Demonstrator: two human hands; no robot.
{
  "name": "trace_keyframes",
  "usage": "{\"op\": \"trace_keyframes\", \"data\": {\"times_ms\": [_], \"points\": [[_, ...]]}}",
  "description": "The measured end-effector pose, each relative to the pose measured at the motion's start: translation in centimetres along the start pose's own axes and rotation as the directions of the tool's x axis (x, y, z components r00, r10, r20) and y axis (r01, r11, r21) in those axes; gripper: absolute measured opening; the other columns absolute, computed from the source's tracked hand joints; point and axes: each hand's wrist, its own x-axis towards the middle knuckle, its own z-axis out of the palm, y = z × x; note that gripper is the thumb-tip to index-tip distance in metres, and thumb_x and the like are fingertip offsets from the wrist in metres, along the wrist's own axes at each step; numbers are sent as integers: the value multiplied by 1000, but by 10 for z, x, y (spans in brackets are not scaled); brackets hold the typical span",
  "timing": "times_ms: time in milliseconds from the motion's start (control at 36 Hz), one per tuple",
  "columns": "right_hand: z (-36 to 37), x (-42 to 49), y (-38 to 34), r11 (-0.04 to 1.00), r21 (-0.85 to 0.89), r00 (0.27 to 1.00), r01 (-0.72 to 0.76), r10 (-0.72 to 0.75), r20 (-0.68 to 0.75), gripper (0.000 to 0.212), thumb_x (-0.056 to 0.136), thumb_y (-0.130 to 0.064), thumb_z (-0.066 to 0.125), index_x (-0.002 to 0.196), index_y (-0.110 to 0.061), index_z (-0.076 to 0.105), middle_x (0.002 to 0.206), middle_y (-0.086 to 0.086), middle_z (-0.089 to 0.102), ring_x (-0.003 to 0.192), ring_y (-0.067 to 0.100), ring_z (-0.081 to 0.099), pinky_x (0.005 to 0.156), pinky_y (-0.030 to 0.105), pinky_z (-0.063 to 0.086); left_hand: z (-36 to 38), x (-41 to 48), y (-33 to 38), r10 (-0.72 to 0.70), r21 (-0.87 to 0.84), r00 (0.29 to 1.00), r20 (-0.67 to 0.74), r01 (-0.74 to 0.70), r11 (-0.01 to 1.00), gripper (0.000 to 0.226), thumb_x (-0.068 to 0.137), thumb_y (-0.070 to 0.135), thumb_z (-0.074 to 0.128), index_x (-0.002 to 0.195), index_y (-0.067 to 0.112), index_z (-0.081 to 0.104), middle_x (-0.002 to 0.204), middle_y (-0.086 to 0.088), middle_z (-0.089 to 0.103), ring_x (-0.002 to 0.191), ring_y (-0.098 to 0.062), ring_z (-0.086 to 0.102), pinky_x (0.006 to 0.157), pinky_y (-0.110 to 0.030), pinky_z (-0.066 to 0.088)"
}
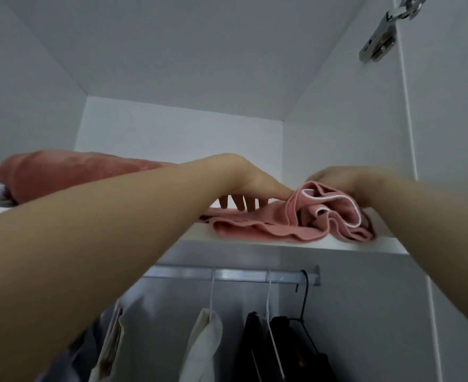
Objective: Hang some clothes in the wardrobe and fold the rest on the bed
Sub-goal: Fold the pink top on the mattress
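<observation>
Both bare arms reach up and forward, side by side. The left hand [250,183] is over the front edge of the shelf [384,244], palm down. Its fingers [239,202] are straight and point down, and its thumb touches the pink cloth [254,230]. The right hand [345,180] is blurry. It sits on the bunched part of the cloth near the shelf's right end, fingers curled into it.

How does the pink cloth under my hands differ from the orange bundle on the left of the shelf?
The pink cloth is thin, crumpled, white-edged and at the front right, under the left hand and right hand. The orange bundle is darker, bulkier, further back left, with no hand on it. Both lie on the top shelf.
</observation>
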Motion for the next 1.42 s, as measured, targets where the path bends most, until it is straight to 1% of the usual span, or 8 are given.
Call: {"op": "trace_keyframes", "data": {"times_ms": [139, 417, 750, 889, 972, 1111, 1222, 1417], "points": [[-1, -62, -30, 990, 143, 955, 15, -56, 292, 35, 61, -43, 74, 83, -16, 70, 83, 5, 67, 76, 21, 57, 76, 34, 43, 4, -28, -20, 100, 85, 995, -26, -97, 992, 56, 72, 66, 62, 106, 21, 64, 109, 1, 64, 100, -20, 62, 96, -39, 48], [10, -88, -8, 992, -113, 968, -48, 18, -251, 27, 84, -16, 53, 58, -16, 46, 58, 1, 40, 52, 16, 35, 49, 24, 24, 11, -39, -18, 305, 113, 922, -238, -285, 952, 9, 89, 20, 61, 82, 24, 65, 70, 3, 62, 46, -13, 48, 42, -13, 37], [47, -71, -6, 967, -255, 900, -21, -93, -427, 39, 97, -33, 43, 61, -18, 44, 76, 6, 53, 79, 24, 47, 60, 27, 32, 26, -26, -8, 168, 335, 933, -319, -54, 941, 33, 94, 5, 38, 119, 5, 60, 122, -11, 59, 92, -23, 49, 74, -26, 38], [33, -86, -1, 965, 164, 955, 205, -160, -251, 12, 88, -11, 59, 92, -11, 70, 80, -2, 63, 71, 9, 53, 61, 14, 41, 20, -40, -9, 129, 434, 934, -332, 30, 900, 31, 94, 9, 37, 114, 5, 61, 109, -9, 60, 88, -23, 49, 68, -27, 38], [29, -90, 4, 893, 315, 906, 322, -194, -376, 17, 83, -1, 55, 81, -9, 70, 85, -6, 66, 76, 3, 57, 64, 5, 42, 14, -46, -12, 50, 411, 939, -341, 101, 906, 21, 92, 8, 39, 88, 8, 59, 87, -6, 54, 80, -24, 47, 57, -25, 36], [42, -84, 7, 904, 167, 875, 394, -313, -371, 11, 92, -21, 54, 89, -20, 65, 91, -8, 65, 86, 8, 56, 78, 15, 40, 15, -49, 2, 182, -85, 916, -358, -226, 970, 47, 91, 50, 47, 128, 21, 50, 126, -1, 52, 113, -22, 48, 92, -31, 35], [42, -80, 12, 917, 137, 900, 374, -323, -294, 18, 92, -25, 54, 85, -22, 71, 92, -5, 70, 85, 7, 60, 81, 20, 42, 40, -32, 9, 307, 54, 927, -214, -303, 952, 65, 92, 59, 36, 149, 31, 18, 153, 6, 28, 139, -16, 28, 107, -26, 19], [46, -71, 17, 920, 165, 847, 355, -242, -473, 27, 88, -17, 56, 62, -10, 53, 62, 2, 46, 62, 13, 41, 58, 25, 32, 50, -34, -2, 319, 212, 927, -198, -277, 937, 52, 93, 58, 35, 141, 55, 15, 148, 13, 36, 134, -15, 34, 107, -31, 24]]}}
